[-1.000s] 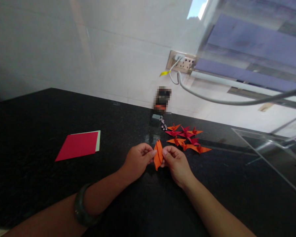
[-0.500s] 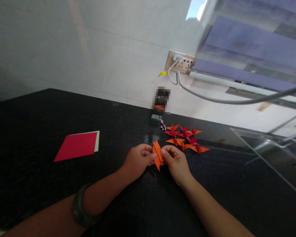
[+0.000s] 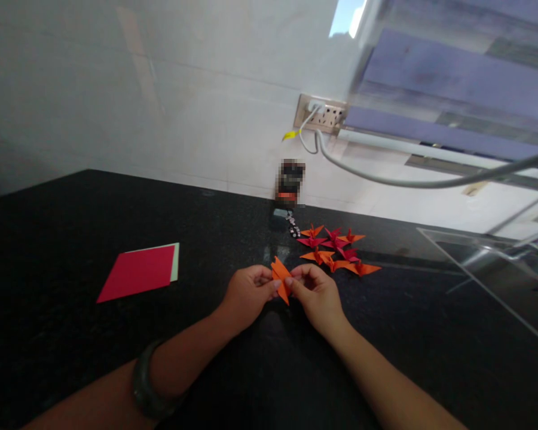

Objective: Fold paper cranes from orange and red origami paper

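Black stone counter against a pale tiled wall, and both hands are meeting near its middle. Between them sits the orange folded paper, held just over the surface; its long axis runs from the back edge towards the near edge, slightly tilted, sharp lower tip aimed at the near edge. The left hand pinches its left side, thumb and fingertips pressed tight. The right hand pinches the right side the same way, fingers curled in.

Just behind the right hand, towards the back edge, lies a cluster of paper cranes, orange and red. Well off to the left lie the red sheets, flat. A clear panel stands at the right end. Nothing stands in the hands' way.
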`<state>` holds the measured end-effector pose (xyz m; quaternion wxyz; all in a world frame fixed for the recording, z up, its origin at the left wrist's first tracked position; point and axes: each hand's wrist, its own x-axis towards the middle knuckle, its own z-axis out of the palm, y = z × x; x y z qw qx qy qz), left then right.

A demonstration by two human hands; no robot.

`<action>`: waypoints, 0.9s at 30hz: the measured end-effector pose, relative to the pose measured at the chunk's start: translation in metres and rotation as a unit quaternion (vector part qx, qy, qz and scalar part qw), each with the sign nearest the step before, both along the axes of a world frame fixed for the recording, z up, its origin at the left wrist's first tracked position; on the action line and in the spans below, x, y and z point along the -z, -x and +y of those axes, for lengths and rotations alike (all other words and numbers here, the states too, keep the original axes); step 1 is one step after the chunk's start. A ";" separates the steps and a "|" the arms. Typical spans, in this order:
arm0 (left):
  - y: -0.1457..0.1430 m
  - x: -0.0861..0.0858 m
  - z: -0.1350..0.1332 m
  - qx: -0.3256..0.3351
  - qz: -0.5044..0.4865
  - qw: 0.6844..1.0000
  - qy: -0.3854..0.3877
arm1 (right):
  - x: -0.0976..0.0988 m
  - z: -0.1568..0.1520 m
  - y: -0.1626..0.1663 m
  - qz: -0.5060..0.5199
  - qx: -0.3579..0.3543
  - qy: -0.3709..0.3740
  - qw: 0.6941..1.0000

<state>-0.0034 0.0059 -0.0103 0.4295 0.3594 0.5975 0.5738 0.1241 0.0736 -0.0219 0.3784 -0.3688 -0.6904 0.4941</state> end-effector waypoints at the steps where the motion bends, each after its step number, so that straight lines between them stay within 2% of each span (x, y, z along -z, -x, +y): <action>1: 0.000 0.001 0.000 0.005 0.011 1.000 0.001 | 0.000 0.000 -0.001 -0.015 0.003 -0.044 0.999; 3: 0.000 0.002 -0.001 0.026 0.038 0.999 -0.002 | -0.002 -0.001 -0.001 -0.043 0.003 -0.129 0.991; 5: 0.000 0.004 -0.002 0.049 0.066 0.997 -0.007 | -0.005 -0.003 -0.002 -0.064 -0.003 -0.181 0.981; 19: 0.000 0.009 -0.005 0.080 0.252 0.963 -0.056 | -0.012 -0.006 -0.006 -0.136 -0.018 -0.344 0.929; 23: 0.002 0.008 -0.006 0.065 0.348 0.932 -0.079 | -0.015 -0.007 -0.006 -0.158 -0.024 -0.356 0.921; 27: 0.002 0.009 -0.005 0.075 0.347 0.932 -0.079 | -0.013 -0.006 -0.005 -0.140 -0.016 -0.311 0.940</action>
